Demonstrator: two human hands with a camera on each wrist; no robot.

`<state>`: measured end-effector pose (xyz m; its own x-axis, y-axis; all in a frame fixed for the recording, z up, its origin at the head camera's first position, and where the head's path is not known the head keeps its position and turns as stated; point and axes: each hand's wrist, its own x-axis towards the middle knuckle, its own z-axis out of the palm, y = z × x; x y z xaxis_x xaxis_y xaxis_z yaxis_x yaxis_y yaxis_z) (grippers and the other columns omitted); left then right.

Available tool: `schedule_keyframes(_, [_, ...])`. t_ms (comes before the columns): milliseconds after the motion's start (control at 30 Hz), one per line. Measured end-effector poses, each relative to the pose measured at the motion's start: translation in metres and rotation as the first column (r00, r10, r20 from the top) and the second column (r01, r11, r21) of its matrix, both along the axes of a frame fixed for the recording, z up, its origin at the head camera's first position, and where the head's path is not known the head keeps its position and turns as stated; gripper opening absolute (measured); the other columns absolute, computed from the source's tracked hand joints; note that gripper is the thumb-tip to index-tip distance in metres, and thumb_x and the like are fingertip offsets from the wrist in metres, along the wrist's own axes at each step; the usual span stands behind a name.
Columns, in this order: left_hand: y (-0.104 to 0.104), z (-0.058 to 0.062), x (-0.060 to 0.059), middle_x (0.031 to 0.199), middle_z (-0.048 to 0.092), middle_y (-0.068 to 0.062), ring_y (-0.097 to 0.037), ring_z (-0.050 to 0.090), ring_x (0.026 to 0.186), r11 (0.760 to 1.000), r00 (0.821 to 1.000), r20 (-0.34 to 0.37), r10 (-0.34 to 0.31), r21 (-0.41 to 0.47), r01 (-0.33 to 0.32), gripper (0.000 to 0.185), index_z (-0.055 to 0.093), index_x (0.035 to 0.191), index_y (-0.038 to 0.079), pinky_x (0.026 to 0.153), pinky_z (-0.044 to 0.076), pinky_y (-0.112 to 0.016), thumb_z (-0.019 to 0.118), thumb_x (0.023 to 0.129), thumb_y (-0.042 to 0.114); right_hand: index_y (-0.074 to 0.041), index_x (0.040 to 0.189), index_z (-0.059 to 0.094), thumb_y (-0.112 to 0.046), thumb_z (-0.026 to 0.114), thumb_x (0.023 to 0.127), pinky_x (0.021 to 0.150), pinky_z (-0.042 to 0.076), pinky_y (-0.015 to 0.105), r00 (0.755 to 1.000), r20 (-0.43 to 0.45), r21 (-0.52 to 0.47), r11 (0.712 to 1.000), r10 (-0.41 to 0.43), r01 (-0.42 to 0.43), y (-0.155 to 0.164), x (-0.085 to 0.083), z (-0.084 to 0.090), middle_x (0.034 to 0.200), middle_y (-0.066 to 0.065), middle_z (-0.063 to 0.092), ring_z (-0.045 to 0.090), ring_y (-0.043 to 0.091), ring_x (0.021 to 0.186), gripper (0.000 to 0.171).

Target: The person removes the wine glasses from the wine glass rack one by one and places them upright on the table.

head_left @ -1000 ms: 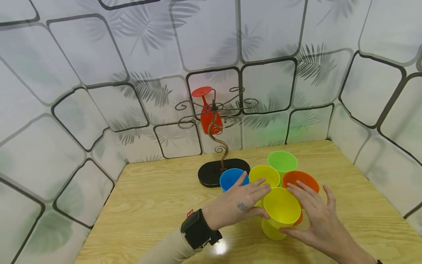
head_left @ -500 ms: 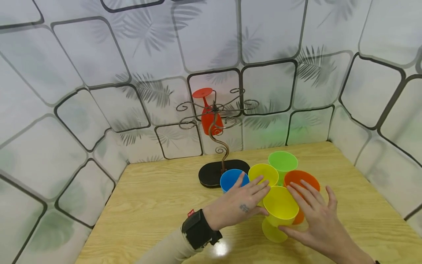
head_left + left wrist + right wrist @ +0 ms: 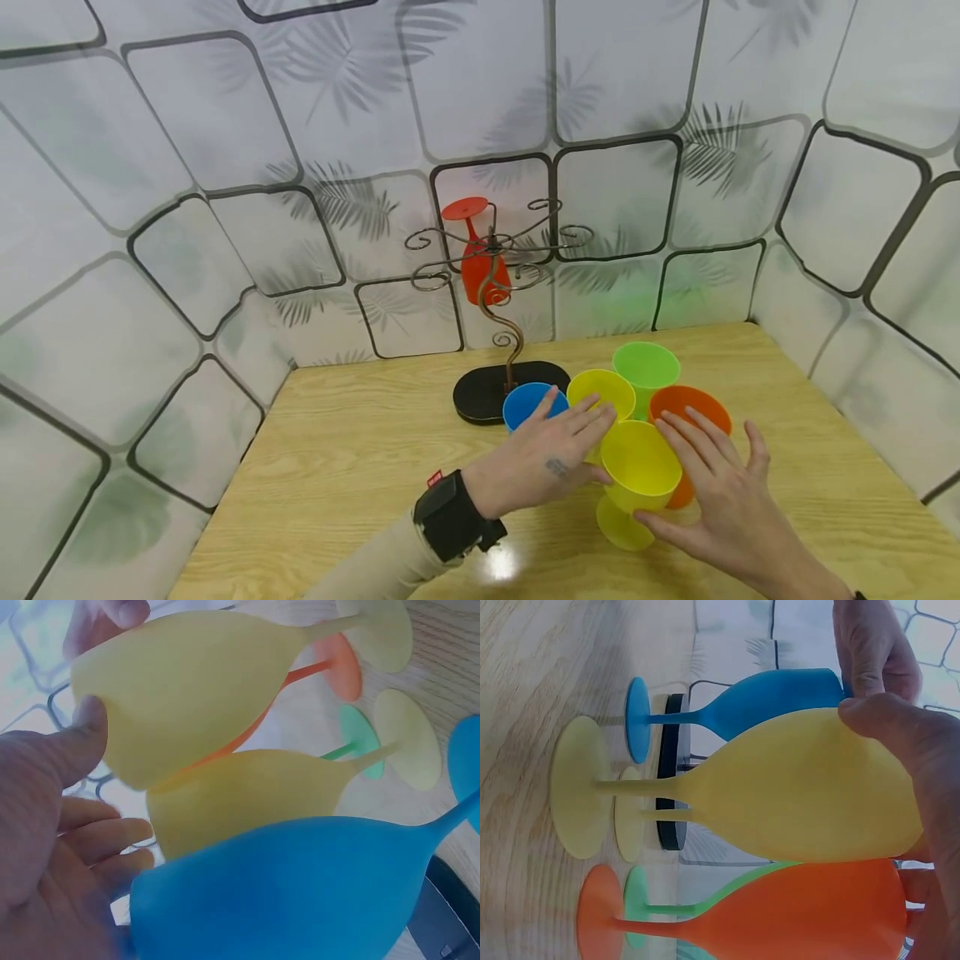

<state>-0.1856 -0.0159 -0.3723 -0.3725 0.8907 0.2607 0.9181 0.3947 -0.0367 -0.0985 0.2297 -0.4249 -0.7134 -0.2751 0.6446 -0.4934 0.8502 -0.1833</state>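
Observation:
Five plastic goblets stand clustered on the wooden table (image 3: 352,467): blue (image 3: 525,402), rear yellow (image 3: 600,390), green (image 3: 645,365), orange (image 3: 701,402) and front yellow (image 3: 637,467). My left hand (image 3: 581,450) has its thumb against the front yellow bowl (image 3: 187,682), with straight fingers lying by the blue goblet (image 3: 285,892) and the rear yellow one (image 3: 247,799). My right hand (image 3: 701,483) touches the same bowl (image 3: 802,787) with its thumb, its fingers spread over the orange goblet (image 3: 802,907). A red goblet (image 3: 476,258) hangs upside down on a wire rack (image 3: 498,250).
The rack's dark oval base (image 3: 480,392) sits just behind the blue goblet. Patterned panel walls (image 3: 187,250) close in the table at the back and both sides. Bare wood lies to the left of the hands.
Nothing has clearly changed: both hands stay against the front yellow goblet, and only the view has shifted slightly.

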Motion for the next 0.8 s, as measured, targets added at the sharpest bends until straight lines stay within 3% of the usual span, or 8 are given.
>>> schedule_keyframes(233, [-0.016, 0.012, -0.011, 0.156, 0.048, -0.011, -0.023, 0.041, 0.148, 0.981, 0.987, 0.162, 0.013, 0.189, -0.044, 0.071, 0.041, 0.154, 0.004, 0.121, 0.033, -0.052, 0.070, 0.097, 0.034, 0.003, 0.143, 0.054, -0.077, 0.054, 0.089, 0.112, 0.004, 0.077, 0.997, 0.000, -0.064, 0.995, 0.075, -0.075, 0.000, -0.002, 0.012, 0.146, 0.021, 0.053, 0.040, 0.038, 0.136, 0.097])
schedule_keyframes(300, [-0.024, 0.017, -0.017, 0.156, 0.049, -0.013, -0.024, 0.044, 0.147, 0.966, 0.975, 0.221, 0.011, 0.251, -0.068, 0.067, 0.042, 0.154, 0.004, 0.121, 0.036, -0.046, 0.069, 0.098, 0.030, 0.002, 0.143, 0.054, -0.073, 0.057, 0.091, 0.112, 0.004, 0.076, 0.996, 0.013, -0.076, 0.993, 0.090, -0.089, 0.000, -0.003, 0.016, 0.147, 0.020, 0.052, 0.040, 0.036, 0.137, 0.091])
schedule_keyframes(367, [-0.033, 0.021, -0.024, 0.153, 0.052, -0.014, -0.024, 0.056, 0.136, 0.941, 0.963, 0.271, 0.000, 0.326, -0.092, 0.063, 0.043, 0.153, 0.003, 0.116, 0.043, -0.040, 0.068, 0.099, 0.026, 0.001, 0.143, 0.054, -0.067, 0.061, 0.092, 0.113, 0.003, 0.076, 0.995, 0.022, -0.086, 0.991, 0.102, -0.100, 0.001, -0.004, 0.021, 0.147, 0.020, 0.051, 0.039, 0.034, 0.138, 0.086])
schedule_keyframes(467, [-0.046, 0.027, -0.035, 0.122, 0.068, -0.013, -0.021, 0.068, 0.092, 0.887, 0.943, 0.333, -0.008, 0.438, -0.147, 0.053, 0.046, 0.151, 0.003, 0.097, 0.055, -0.033, 0.063, 0.103, 0.019, 0.000, 0.143, 0.055, -0.059, 0.068, 0.092, 0.114, 0.004, 0.074, 0.992, 0.024, -0.094, 0.989, 0.121, -0.118, 0.002, -0.007, 0.027, 0.147, 0.019, 0.051, 0.039, 0.033, 0.138, 0.080])
schedule_keyframes(533, [-0.054, 0.030, -0.044, 0.117, 0.069, -0.014, -0.023, 0.068, 0.085, 0.839, 0.929, 0.369, -0.010, 0.509, -0.193, 0.045, 0.049, 0.148, 0.002, 0.090, 0.058, -0.035, 0.058, 0.105, 0.014, 0.000, 0.143, 0.055, -0.056, 0.069, 0.091, 0.115, 0.004, 0.073, 0.991, 0.024, -0.096, 0.987, 0.128, -0.125, 0.002, -0.009, 0.031, 0.147, 0.019, 0.052, 0.039, 0.033, 0.138, 0.078])
schedule_keyframes(600, [-0.060, 0.031, -0.055, 0.114, 0.068, -0.017, -0.028, 0.069, 0.092, 0.786, 0.913, 0.408, 0.003, 0.564, -0.255, 0.039, 0.052, 0.144, 0.000, 0.088, 0.058, -0.039, 0.053, 0.106, 0.010, 0.000, 0.142, 0.056, -0.057, 0.068, 0.092, 0.115, 0.005, 0.073, 0.991, 0.016, -0.096, 0.987, 0.134, -0.132, 0.002, -0.010, 0.035, 0.147, 0.019, 0.052, 0.039, 0.033, 0.139, 0.077])
schedule_keyframes(700, [-0.070, 0.030, -0.071, 0.136, 0.062, -0.021, -0.035, 0.063, 0.122, 0.701, 0.894, 0.446, 0.042, 0.624, -0.344, 0.034, 0.056, 0.138, -0.002, 0.095, 0.057, -0.049, 0.051, 0.107, 0.010, -0.001, 0.143, 0.056, -0.059, 0.064, 0.094, 0.116, 0.006, 0.072, 0.990, -0.002, -0.093, 0.985, 0.144, -0.143, 0.002, -0.013, 0.041, 0.148, 0.019, 0.052, 0.039, 0.032, 0.141, 0.076])
schedule_keyframes(800, [-0.080, 0.027, -0.087, 0.135, 0.062, -0.022, -0.036, 0.062, 0.123, 0.628, 0.871, 0.480, 0.103, 0.648, -0.431, 0.033, 0.057, 0.136, -0.003, 0.094, 0.056, -0.052, 0.052, 0.106, 0.012, -0.002, 0.144, 0.055, -0.062, 0.058, 0.097, 0.117, 0.008, 0.070, 0.987, -0.030, -0.087, 0.983, 0.160, -0.162, 0.000, -0.016, 0.047, 0.148, 0.018, 0.052, 0.041, 0.031, 0.139, 0.076])
